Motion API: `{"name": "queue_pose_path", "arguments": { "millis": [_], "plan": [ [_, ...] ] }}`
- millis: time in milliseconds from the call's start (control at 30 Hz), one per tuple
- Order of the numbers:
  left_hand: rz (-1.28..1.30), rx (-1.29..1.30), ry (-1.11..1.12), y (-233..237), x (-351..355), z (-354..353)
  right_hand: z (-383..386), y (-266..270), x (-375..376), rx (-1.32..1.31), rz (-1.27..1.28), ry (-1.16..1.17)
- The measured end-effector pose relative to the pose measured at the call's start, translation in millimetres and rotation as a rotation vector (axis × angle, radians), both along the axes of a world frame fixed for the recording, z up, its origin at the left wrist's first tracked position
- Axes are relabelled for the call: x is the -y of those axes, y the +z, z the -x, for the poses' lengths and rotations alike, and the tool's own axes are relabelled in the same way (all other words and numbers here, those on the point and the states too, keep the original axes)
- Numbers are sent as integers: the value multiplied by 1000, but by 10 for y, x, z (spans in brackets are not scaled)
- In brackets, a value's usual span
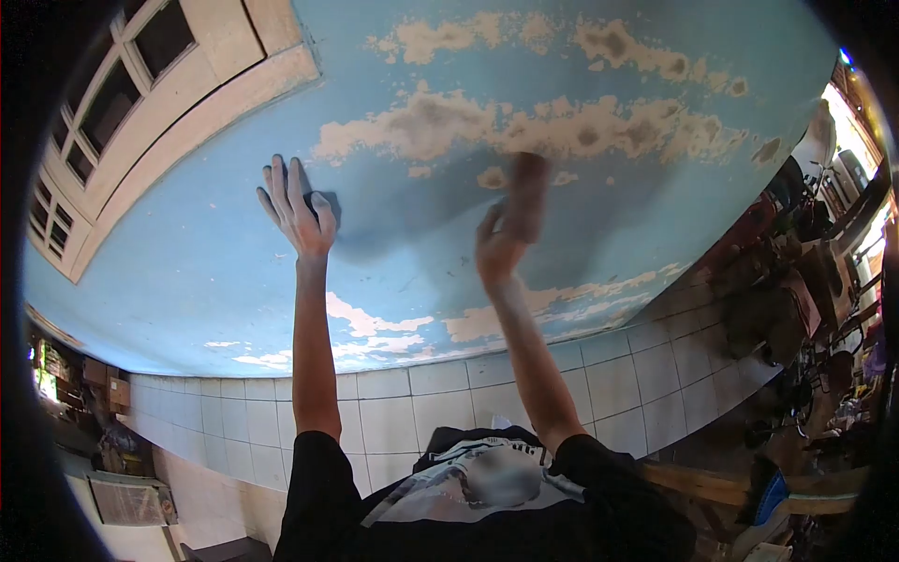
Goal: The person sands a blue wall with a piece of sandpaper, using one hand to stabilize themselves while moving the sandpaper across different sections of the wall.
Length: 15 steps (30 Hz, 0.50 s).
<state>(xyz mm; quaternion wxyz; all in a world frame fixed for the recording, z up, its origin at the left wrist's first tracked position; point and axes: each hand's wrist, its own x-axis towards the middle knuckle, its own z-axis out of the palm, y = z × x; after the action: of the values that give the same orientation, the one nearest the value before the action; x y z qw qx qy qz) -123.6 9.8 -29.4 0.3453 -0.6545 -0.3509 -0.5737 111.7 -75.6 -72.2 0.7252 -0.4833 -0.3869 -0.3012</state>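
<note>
My left hand (300, 211) lies against the blue wall (403, 272) with its fingers spread and nothing in it. To the right, my right hand (501, 239) is wrapped round a brown block-like tool (529, 192), which is blurred by motion. The tool is at the wall, just below a long patch of peeled paint (581, 131) that shows pale plaster with grey spots. Fingers of my right hand are partly hidden behind the tool. More flaked patches (384, 323) show lower on the wall.
A cream window frame (211, 98) is at the upper left. White tiles (445, 417) run along below the painted wall. Cluttered objects stand at the far right, with a wooden beam (693, 482) and a blue-bristled brush (772, 496) at the lower right.
</note>
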Motion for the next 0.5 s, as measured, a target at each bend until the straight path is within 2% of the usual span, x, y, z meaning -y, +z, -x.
{"name": "queue_pose_path", "arguments": {
  "millis": [67,100,133,200,267,333,367,433,500],
  "plan": [
    [-2,-1,8,2,-18,-51,99,31,35,266,158,318],
    [-1,-1,18,-12,-16,-53,132,12,48,355,302,188],
    [6,-9,15,-26,-15,-45,68,-10,55,346,309,187],
    [-28,12,4,-25,-56,-41,-160,-2,23,141,78,265],
    [-29,37,-22,-11,-33,-91,-82,-369,-132,-106,104,363],
    [-28,47,-63,17,8,-148,225,-193,-170,114,-11,340],
    [-13,-30,-68,15,36,-187,192,-176,-194,113,-12,325],
    [-56,-117,-136,-26,47,-247,82,-267,-226,26,-18,471],
    [-44,-103,-141,-24,-20,-280,57,-283,-255,-189,110,565]
  ]
}}
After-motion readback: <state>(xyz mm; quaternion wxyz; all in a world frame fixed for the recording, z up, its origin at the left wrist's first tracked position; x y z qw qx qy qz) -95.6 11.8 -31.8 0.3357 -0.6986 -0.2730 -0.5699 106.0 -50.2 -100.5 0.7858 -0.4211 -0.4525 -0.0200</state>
